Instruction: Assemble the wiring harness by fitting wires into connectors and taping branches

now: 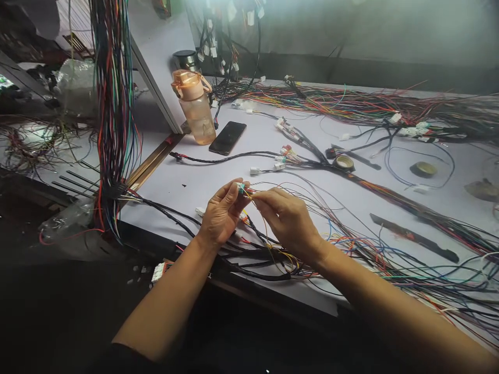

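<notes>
My left hand is closed on a small white and teal wire connector, held up between thumb and fingers above the table's front part. Close beside it, my right hand pinches a thin yellow wire near the connector's face. Whether the wire's tip sits inside the connector is hidden by the fingers. Below both hands lies a black-taped wire harness with an orange connector and several loose yellow wires. A white connector on thin leads rests just beyond my hands.
A thick bundle of hanging wires stands at left beside metal prongs. Farther back are a peach water bottle and a phone. Tape rolls, a dark blade-like tool and many wires spread rightward.
</notes>
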The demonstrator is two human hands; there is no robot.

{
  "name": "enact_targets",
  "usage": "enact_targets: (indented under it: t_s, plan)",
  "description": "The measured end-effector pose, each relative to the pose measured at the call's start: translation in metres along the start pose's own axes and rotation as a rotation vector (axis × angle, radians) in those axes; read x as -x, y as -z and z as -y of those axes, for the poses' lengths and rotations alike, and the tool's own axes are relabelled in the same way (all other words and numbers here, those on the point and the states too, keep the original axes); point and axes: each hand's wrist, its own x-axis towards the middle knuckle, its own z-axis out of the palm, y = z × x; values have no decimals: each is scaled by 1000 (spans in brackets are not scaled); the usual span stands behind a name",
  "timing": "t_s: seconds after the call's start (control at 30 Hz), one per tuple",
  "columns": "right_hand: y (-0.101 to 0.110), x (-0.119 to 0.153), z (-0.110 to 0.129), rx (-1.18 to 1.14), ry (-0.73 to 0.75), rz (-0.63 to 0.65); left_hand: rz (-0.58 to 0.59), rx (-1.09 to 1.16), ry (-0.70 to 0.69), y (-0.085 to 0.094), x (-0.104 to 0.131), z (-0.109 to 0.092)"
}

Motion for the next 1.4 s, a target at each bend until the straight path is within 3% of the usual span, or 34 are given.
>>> enact_targets:
  t_s: [0.2,0.37,0.57,0.67,0.97,1.4]
  plan:
    - [-1,1,5,-42,-114,71,-15,-17,4,-1,0,0]
    - [-10,6,5,61,-24,181,-18,-26,27,-3,0,0]
    - [-4,2,1,-114,-312,177,3,-18,-37,1,0,1]
    - [-3,1,1,-180,-370,171,-10,-35,-74,1,0,0]
    - [-7,4,-3,-260,-352,154,-21,-105,-112,-2,1,-1]
    - [-3,9,-1,-92,-189,78,-15,-84,-84,1,-1,2]
